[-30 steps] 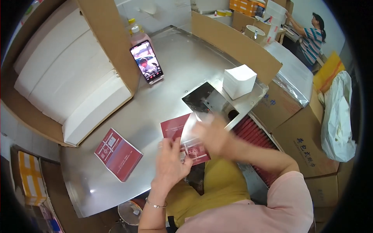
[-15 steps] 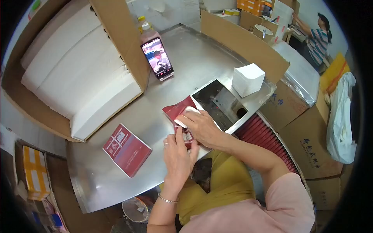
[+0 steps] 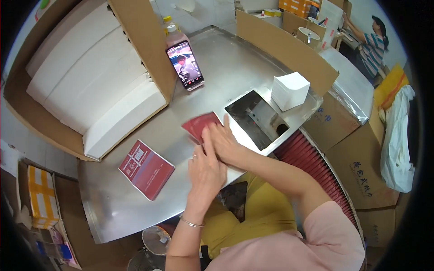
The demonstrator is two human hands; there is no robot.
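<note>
A small dark-red paper packet (image 3: 199, 125) lies under both my hands near the table's front edge. My right hand (image 3: 224, 143) rests over it with fingers stretched flat and one finger apart. From the lower left, my left hand (image 3: 205, 170) holds the packet's near part, its index finger laid along it. The hands cover most of the packet, so its contents are hidden. To their left lies a stack of flat red printed packets (image 3: 147, 170). A block of white folded napkins (image 3: 290, 91) stands at the right.
A phone (image 3: 185, 65) leans against a bottle (image 3: 174, 35) at the back. An open carton (image 3: 158, 49) of white paper stands left. Beside the dark rectangular panel (image 3: 257, 119), a box of red packets (image 3: 312, 165) sits right. Another person (image 3: 373, 47) works far right.
The white napkin seen at my right fingers is out of sight. My right hand has flattened and shifted slightly left over the packet; my left hand has moved closer beneath it.
</note>
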